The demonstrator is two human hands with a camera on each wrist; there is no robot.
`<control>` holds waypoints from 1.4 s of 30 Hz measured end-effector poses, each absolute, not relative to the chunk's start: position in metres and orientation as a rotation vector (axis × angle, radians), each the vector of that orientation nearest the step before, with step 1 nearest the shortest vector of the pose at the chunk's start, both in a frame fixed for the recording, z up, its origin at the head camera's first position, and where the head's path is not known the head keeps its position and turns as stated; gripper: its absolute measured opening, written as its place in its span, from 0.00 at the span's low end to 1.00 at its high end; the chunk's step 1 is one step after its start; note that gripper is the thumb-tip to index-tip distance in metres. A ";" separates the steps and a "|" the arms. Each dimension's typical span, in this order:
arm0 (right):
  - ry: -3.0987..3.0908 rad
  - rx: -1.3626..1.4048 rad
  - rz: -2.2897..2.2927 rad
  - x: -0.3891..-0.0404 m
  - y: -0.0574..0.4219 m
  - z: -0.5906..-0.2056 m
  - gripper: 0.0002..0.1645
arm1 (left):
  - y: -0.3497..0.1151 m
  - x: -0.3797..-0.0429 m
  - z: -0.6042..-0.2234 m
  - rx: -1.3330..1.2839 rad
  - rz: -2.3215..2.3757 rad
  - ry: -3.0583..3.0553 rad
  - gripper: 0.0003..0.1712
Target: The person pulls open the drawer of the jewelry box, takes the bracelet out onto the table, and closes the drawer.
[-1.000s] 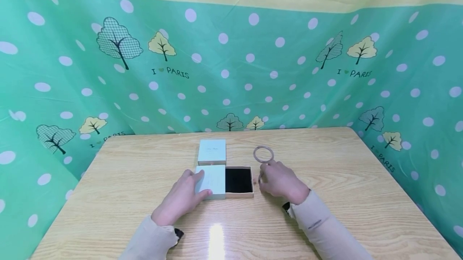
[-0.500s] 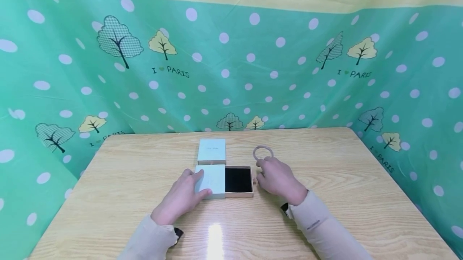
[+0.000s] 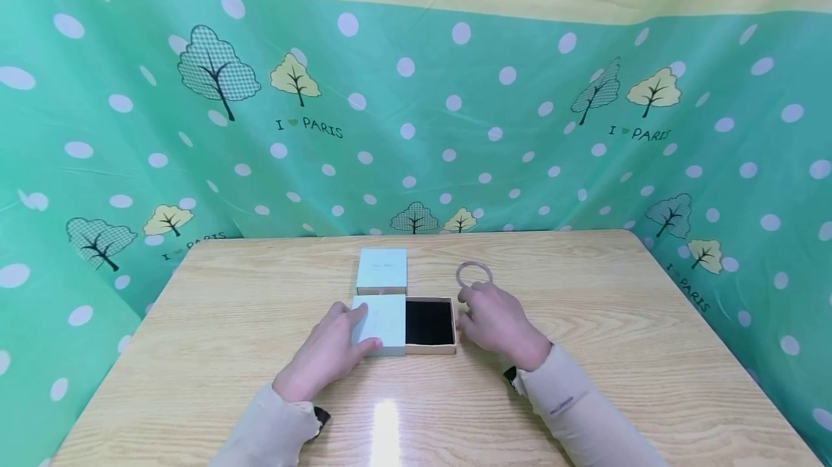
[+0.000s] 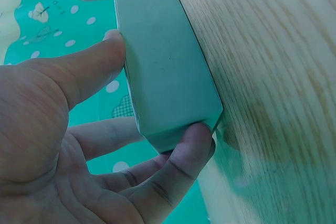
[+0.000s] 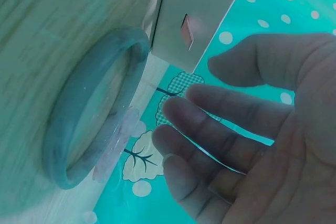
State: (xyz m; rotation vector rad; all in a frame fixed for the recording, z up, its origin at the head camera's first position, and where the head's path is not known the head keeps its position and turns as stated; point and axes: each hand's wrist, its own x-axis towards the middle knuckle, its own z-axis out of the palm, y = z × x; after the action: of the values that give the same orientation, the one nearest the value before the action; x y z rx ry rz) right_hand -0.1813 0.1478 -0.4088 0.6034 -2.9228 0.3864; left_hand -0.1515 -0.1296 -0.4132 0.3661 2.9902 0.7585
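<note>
A pale blue drawer box (image 3: 385,323) lies flat on the table. Its drawer (image 3: 455,349), with a black lining (image 3: 429,323), stands pulled out to the right. My left hand (image 3: 325,355) grips the box's left end, thumb on the top edge and fingers at the end face. Beside the drawer's front, my right hand (image 3: 497,319) has relaxed, slightly bent fingers, apart from the small pink pull tab (image 5: 187,32). In the right wrist view a greyish bangle (image 5: 76,90) lies near the drawer, with a pinkish bangle (image 5: 118,145) behind it. The near bangle is hidden by my hand in the head view.
A second pale blue box (image 3: 382,270), closed, sits right behind the first. Past my right hand one bangle's rim (image 3: 474,263) shows on the wooden table (image 3: 260,294). A green dotted curtain (image 3: 364,193) hangs behind the table.
My right hand has shifted slightly left and away from me, toward the drawer's front, now overlapping the far bangle's near edge. My left hand stays on the box.
</note>
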 end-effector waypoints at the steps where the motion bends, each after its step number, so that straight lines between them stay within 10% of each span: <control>1: -2.921 0.611 0.379 -0.181 0.148 -0.409 0.12 | -0.129 -0.152 -0.413 0.364 0.758 2.989 0.40; 42: -2.864 0.757 0.309 -0.175 0.140 -0.414 0.03 | -0.128 -0.152 -0.414 0.339 0.761 2.975 0.41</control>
State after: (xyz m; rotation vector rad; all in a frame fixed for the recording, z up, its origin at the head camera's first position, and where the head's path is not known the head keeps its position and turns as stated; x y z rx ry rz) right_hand -0.1753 0.1399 -0.4139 0.7568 -2.8645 0.3090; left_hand -0.1518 -0.1282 -0.4136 0.3394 2.9752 0.7605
